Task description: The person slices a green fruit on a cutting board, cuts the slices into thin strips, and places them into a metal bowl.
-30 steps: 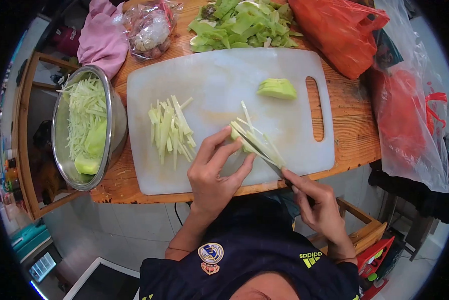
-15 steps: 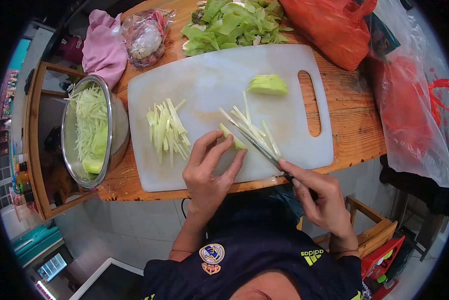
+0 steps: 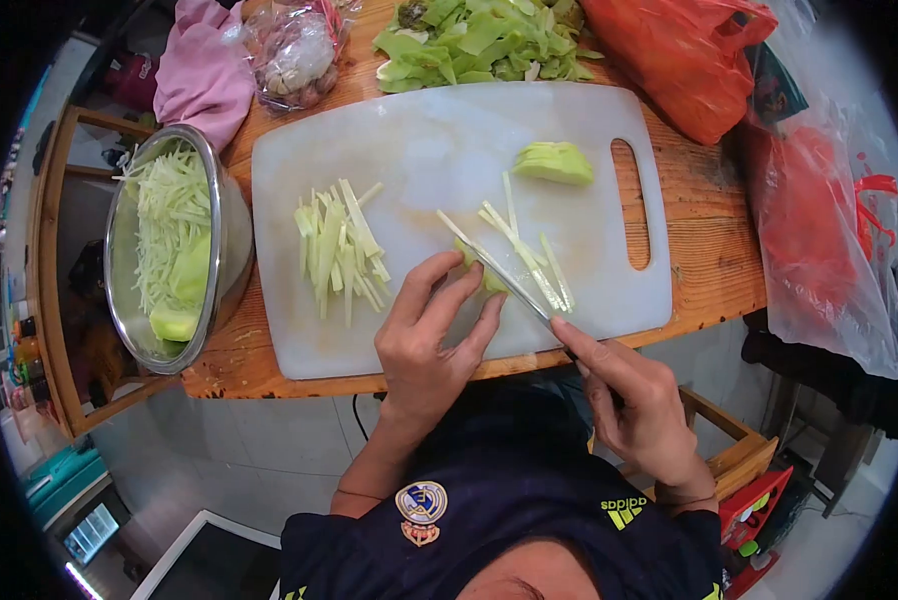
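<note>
While in right hand point(image 3: 637, 395) — knife point(image 3: 515, 285) diagonal, tip up-left

I hold the left hand point(image 3: 427, 338) in a pinch pose: fingers point(image 3: 454, 297) bent forward, left thumb point(image 3: 484, 325) opposing them. I set the right hand point(image 3: 639, 395) in a closed grip, right forefinger point(image 3: 599, 350) extended forward and leftward, right thumb point(image 3: 601, 402) on the body side of it; its remaining fingers are hidden. Both forearms point(image 3: 374, 470) angle inward ahead of the torso point(image 3: 529, 505).
</note>
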Action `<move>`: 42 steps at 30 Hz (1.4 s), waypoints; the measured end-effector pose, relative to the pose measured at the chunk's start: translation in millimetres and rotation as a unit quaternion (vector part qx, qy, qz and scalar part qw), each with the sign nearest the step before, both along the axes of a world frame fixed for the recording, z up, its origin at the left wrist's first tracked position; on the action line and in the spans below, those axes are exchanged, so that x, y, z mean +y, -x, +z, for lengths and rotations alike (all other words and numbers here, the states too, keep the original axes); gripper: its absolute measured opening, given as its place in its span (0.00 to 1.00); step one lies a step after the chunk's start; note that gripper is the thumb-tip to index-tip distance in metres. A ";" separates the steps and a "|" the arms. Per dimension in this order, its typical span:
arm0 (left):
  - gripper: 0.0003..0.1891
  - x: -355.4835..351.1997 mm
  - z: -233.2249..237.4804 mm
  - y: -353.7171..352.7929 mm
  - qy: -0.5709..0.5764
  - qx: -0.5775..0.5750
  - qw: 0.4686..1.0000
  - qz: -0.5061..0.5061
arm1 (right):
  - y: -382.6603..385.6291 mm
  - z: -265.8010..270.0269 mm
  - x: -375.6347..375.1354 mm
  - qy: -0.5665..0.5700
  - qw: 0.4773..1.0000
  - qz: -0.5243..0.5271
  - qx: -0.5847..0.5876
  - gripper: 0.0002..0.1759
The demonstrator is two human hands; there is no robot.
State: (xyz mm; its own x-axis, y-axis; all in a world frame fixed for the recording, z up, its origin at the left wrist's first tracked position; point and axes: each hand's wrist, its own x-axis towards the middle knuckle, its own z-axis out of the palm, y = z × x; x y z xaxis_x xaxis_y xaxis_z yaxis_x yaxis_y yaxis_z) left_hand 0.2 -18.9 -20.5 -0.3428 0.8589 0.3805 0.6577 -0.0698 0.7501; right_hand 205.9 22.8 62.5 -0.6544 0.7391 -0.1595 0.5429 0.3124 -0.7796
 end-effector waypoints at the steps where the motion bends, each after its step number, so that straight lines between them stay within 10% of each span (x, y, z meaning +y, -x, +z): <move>1: 0.17 0.3 1.0 -0.8 0.006 -0.007 1.000 0.002 | 2.1 0.5 -0.4 -0.002 1.000 -0.001 -0.002 0.36; 25: 0.18 1.0 2.9 -0.6 0.019 -0.018 1.000 0.003 | -25.0 -6.8 11.9 0.198 0.969 -0.136 0.051 0.21; 42: 0.22 18.1 24.0 -19.4 -0.031 0.243 0.953 -0.178 | -15.7 -23.6 18.9 -0.186 0.974 -0.131 0.007 0.15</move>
State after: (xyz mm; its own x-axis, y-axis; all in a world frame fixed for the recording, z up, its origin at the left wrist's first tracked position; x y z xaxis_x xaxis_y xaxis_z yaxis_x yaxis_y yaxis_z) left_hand 19.6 -0.8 3.5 0.1949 0.8585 0.4744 0.8526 -0.3874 0.3507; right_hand 221.6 41.7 38.9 -0.4362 0.8858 0.1586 0.6326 0.4272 -0.6460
